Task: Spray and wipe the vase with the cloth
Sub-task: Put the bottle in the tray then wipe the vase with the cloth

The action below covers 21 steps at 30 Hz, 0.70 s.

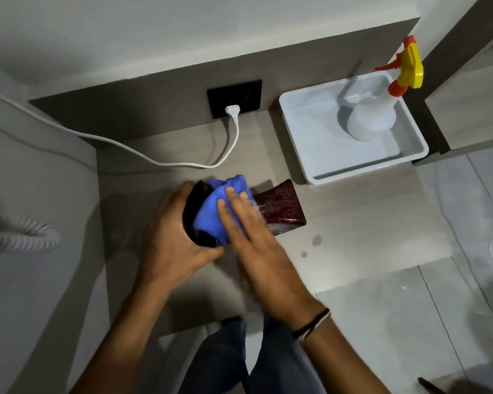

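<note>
A dark red speckled vase (282, 207) lies on its side on the beige desk (353, 223), its base toward the right and its dark mouth end toward the left. My left hand (171, 237) grips the mouth end of the vase. A blue cloth (217, 203) covers the vase's middle, and my right hand (251, 231) presses flat on it with fingers spread. A white spray bottle (372, 118) with a yellow and orange trigger head stands upright in a white tray (319, 166) at the back right, apart from both hands.
A black wall socket (234, 98) holds a white plug whose cable (125, 149) runs left across the desk. Small wet spots (316, 240) mark the desk right of the vase. A coiled grey hose (20, 231) lies at the far left. Tiled floor (410, 322) lies beyond the desk's right edge.
</note>
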Each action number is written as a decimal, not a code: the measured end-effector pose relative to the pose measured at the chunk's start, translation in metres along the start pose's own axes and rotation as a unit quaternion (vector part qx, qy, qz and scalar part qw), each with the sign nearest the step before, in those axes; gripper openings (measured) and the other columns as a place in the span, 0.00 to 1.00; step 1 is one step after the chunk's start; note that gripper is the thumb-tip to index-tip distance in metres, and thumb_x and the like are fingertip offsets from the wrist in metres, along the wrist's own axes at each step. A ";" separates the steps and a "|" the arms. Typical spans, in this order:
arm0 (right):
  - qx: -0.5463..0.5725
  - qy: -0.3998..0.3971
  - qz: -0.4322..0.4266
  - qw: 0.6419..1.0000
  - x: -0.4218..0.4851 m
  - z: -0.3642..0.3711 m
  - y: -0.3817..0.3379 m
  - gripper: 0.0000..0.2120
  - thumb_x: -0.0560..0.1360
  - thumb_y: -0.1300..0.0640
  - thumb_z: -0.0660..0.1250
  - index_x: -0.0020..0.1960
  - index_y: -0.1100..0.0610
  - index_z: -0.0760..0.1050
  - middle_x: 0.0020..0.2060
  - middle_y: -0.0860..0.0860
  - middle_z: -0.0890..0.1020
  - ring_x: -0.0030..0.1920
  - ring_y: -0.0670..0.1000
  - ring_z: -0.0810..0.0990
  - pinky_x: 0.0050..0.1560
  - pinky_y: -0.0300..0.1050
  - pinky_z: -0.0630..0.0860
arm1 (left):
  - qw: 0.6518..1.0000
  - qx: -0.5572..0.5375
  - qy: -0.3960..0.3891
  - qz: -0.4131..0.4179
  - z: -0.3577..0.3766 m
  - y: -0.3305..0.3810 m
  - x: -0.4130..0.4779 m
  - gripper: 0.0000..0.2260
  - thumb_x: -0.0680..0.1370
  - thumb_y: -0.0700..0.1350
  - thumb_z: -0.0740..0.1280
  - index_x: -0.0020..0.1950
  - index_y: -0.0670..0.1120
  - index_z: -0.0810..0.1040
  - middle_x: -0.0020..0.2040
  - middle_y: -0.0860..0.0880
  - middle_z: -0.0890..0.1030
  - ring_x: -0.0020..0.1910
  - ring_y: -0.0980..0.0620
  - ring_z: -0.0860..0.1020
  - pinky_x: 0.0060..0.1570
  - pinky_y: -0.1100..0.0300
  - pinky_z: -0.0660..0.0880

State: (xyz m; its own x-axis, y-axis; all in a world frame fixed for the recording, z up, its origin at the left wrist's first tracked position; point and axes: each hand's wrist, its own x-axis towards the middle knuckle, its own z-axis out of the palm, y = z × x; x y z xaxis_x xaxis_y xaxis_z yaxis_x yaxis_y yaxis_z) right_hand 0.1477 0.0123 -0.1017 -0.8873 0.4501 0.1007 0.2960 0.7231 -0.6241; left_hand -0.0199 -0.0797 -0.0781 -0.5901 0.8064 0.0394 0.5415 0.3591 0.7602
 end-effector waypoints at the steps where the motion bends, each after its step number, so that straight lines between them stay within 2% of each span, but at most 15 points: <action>1: -0.035 -0.009 0.048 0.998 0.000 -0.005 0.015 0.44 0.75 0.77 0.54 0.88 0.58 0.49 0.89 0.57 0.45 0.89 0.59 0.42 0.89 0.62 0.51 | 1.000 0.020 0.010 -0.009 -0.001 0.001 -0.001 0.35 0.58 0.52 0.79 0.65 0.53 0.75 0.58 0.54 0.79 0.55 0.54 0.78 0.55 0.63 0.76; 3: -0.051 -0.024 0.162 0.985 -0.001 -0.020 0.037 0.43 0.79 0.78 0.58 0.88 0.56 0.47 0.88 0.55 0.42 0.88 0.59 0.39 0.89 0.62 0.49 | 0.999 0.045 0.019 -0.013 0.000 0.005 -0.002 0.34 0.57 0.51 0.79 0.62 0.51 0.75 0.55 0.54 0.76 0.51 0.57 0.74 0.50 0.75 0.69; 4: -0.032 -0.017 0.173 0.984 0.002 -0.021 0.034 0.42 0.80 0.76 0.58 0.88 0.56 0.47 0.88 0.55 0.42 0.89 0.59 0.39 0.88 0.62 0.50 | 0.998 0.054 0.020 -0.010 0.001 0.007 -0.001 0.33 0.57 0.51 0.79 0.61 0.49 0.75 0.53 0.54 0.76 0.50 0.57 0.74 0.49 0.77 0.68; 6: 0.019 -0.001 0.100 0.995 0.008 -0.011 0.002 0.40 0.79 0.70 0.56 0.88 0.59 0.49 0.89 0.57 0.46 0.89 0.60 0.43 0.87 0.66 0.54 | 0.999 0.048 0.010 -0.019 0.003 0.008 -0.001 0.33 0.58 0.50 0.79 0.63 0.50 0.77 0.54 0.55 0.78 0.54 0.56 0.76 0.55 0.77 0.68; 8: 0.051 0.004 0.000 0.999 0.005 0.005 -0.024 0.41 0.77 0.72 0.56 0.88 0.59 0.50 0.89 0.57 0.48 0.89 0.60 0.45 0.88 0.66 0.54 | 0.999 0.012 0.000 -0.043 0.001 0.010 0.001 0.38 0.61 0.48 0.79 0.72 0.49 0.77 0.66 0.50 0.81 0.67 0.52 0.78 0.69 0.66 0.72; 9: 0.054 0.000 -0.013 0.998 0.004 0.007 -0.022 0.42 0.77 0.72 0.56 0.89 0.57 0.50 0.89 0.56 0.47 0.90 0.59 0.45 0.88 0.65 0.53 | 0.999 0.008 -0.002 -0.044 0.000 0.009 0.000 0.39 0.62 0.47 0.80 0.73 0.47 0.77 0.68 0.47 0.81 0.67 0.50 0.78 0.69 0.64 0.72; 10: 0.049 -0.006 0.010 0.999 0.003 0.002 -0.011 0.41 0.77 0.70 0.54 0.89 0.55 0.49 0.89 0.54 0.46 0.90 0.58 0.44 0.88 0.64 0.52 | 0.999 0.025 0.001 -0.034 -0.001 0.008 -0.001 0.38 0.61 0.48 0.82 0.71 0.45 0.78 0.64 0.47 0.82 0.62 0.51 0.79 0.65 0.69 0.72; 11: 0.026 -0.019 0.064 0.997 0.002 -0.007 0.005 0.40 0.78 0.68 0.53 0.89 0.53 0.47 0.89 0.52 0.45 0.90 0.57 0.42 0.88 0.65 0.51 | 0.999 0.046 0.009 -0.027 -0.001 0.009 -0.002 0.37 0.60 0.48 0.82 0.67 0.44 0.79 0.60 0.49 0.81 0.56 0.55 0.76 0.59 0.76 0.69; 12: 0.001 -0.028 0.124 0.992 0.000 -0.016 0.023 0.40 0.79 0.69 0.54 0.88 0.53 0.47 0.89 0.52 0.44 0.89 0.57 0.42 0.88 0.65 0.51 | 0.998 0.060 0.016 -0.028 -0.001 0.011 -0.002 0.37 0.58 0.50 0.82 0.66 0.44 0.78 0.57 0.50 0.79 0.52 0.57 0.74 0.54 0.78 0.67; 14: -0.011 -0.005 0.189 0.982 -0.002 -0.026 0.038 0.39 0.79 0.75 0.56 0.87 0.57 0.52 0.88 0.55 0.47 0.89 0.60 0.43 0.87 0.65 0.52 | 0.996 0.073 0.017 -0.042 -0.001 0.018 0.000 0.41 0.57 0.52 0.79 0.69 0.45 0.77 0.58 0.49 0.79 0.52 0.55 0.74 0.53 0.74 0.69; 15: 0.007 0.014 0.178 0.984 0.001 -0.024 0.030 0.38 0.78 0.74 0.56 0.86 0.61 0.54 0.88 0.57 0.49 0.89 0.62 0.45 0.87 0.66 0.53 | 0.996 0.077 0.016 -0.047 0.000 0.020 0.001 0.42 0.56 0.52 0.79 0.70 0.45 0.77 0.60 0.49 0.80 0.54 0.51 0.77 0.55 0.67 0.73; 17: 0.063 0.030 0.094 0.993 0.008 -0.008 -0.004 0.38 0.77 0.69 0.54 0.87 0.62 0.55 0.88 0.59 0.52 0.89 0.63 0.48 0.87 0.67 0.54 | 0.997 0.055 0.012 -0.056 -0.001 0.022 0.000 0.42 0.57 0.50 0.78 0.72 0.44 0.78 0.64 0.46 0.81 0.61 0.45 0.80 0.62 0.56 0.77; 18: 0.098 0.032 0.052 0.993 0.010 0.001 -0.018 0.40 0.76 0.71 0.55 0.88 0.61 0.54 0.89 0.57 0.51 0.89 0.62 0.48 0.88 0.65 0.53 | 0.998 0.031 0.009 -0.053 -0.001 0.021 0.001 0.41 0.58 0.49 0.77 0.72 0.44 0.79 0.67 0.45 0.82 0.64 0.44 0.81 0.67 0.59 0.75; 19: 0.116 0.029 0.022 0.993 0.010 0.008 -0.026 0.41 0.76 0.73 0.57 0.88 0.58 0.53 0.89 0.56 0.51 0.89 0.60 0.48 0.88 0.64 0.53 | 0.999 0.019 0.009 -0.044 -0.002 0.019 0.001 0.38 0.60 0.48 0.76 0.72 0.44 0.79 0.67 0.44 0.83 0.65 0.44 0.81 0.68 0.67 0.72; 21: 0.077 0.026 -0.013 0.997 0.010 0.007 -0.015 0.42 0.76 0.75 0.56 0.88 0.55 0.54 0.89 0.56 0.52 0.89 0.60 0.50 0.88 0.62 0.54 | 0.998 0.049 0.011 -0.022 -0.006 0.015 -0.002 0.37 0.61 0.50 0.78 0.70 0.44 0.79 0.64 0.47 0.83 0.61 0.47 0.81 0.62 0.76 0.67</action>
State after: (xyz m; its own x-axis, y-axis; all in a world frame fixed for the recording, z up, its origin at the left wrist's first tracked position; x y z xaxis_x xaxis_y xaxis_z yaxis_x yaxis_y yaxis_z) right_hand 0.1316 0.0024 -0.0966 -0.8731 0.4616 0.1570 0.2108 0.6477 -0.7321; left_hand -0.0141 -0.0791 -0.0627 -0.6277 0.7782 0.0223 0.5696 0.4395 0.6946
